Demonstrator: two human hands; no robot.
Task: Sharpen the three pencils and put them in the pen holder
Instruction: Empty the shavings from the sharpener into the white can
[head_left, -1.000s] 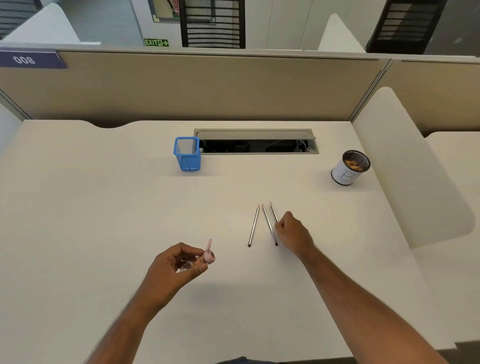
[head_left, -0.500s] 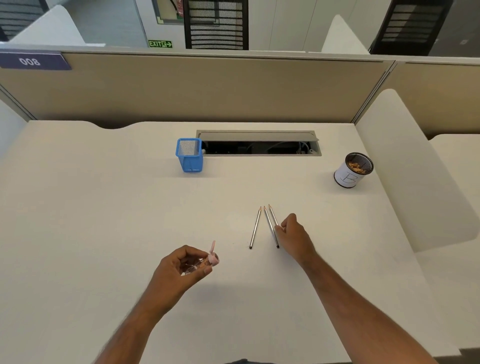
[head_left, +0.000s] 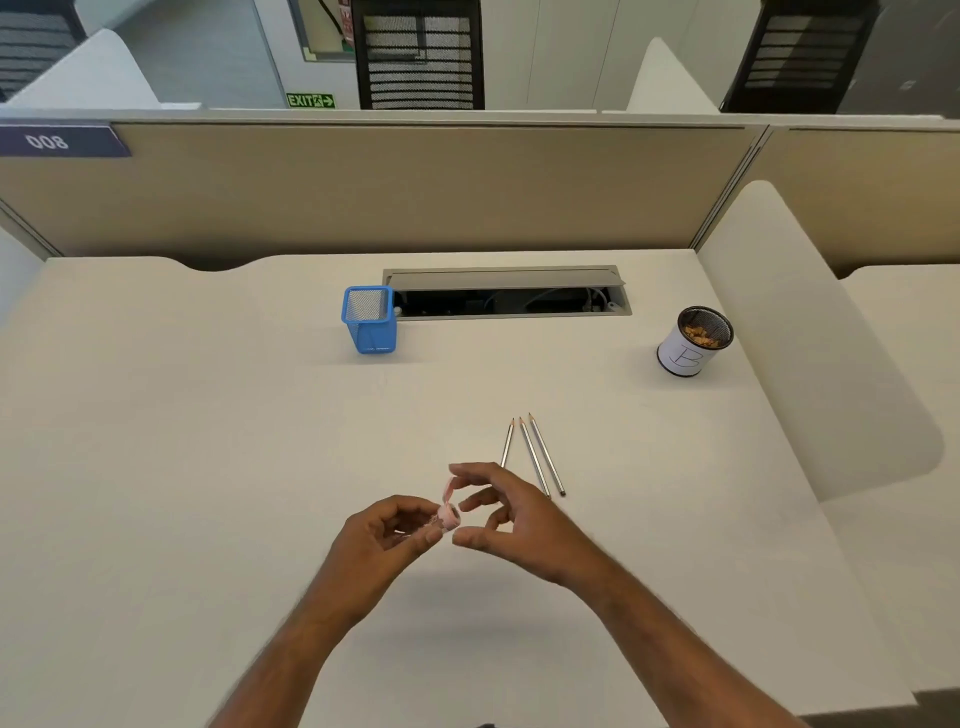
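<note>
The desk (head_left: 208, 441) is wide and pale, fenced in by tan partitions, with a cable tray (head_left: 506, 291) sunk in at the back. That leaves the whole middle free, which is probably why the work is done there, close to the body.

The holder (head_left: 370, 319), a blue mesh box, stands upright at the left end of the tray, well apart from the hands. It looks empty, so I judge no pencil is finished. Far off to the right sits a cup (head_left: 693, 340) marked with a B and holding brownish bits, likely shavings, parked where it can catch waste without crowding anything.

Both hands meet near the front edge. The left hand (head_left: 384, 538) has its fingers pinched together on the sharpener (head_left: 449, 514), a small pink and clear thing, with the opening turned toward the other hand. The right hand (head_left: 511, 519) holds nothing: its fingers are spread around the sharpener's pink flap, index tip on or just at it. My guess is the flap is being opened or adjusted to ready the tool.

The three pencils (head_left: 535, 454) lie flat just beyond the right hand, fanned with tips pointing away and almost meeting, easy to take one at a time.
</note>
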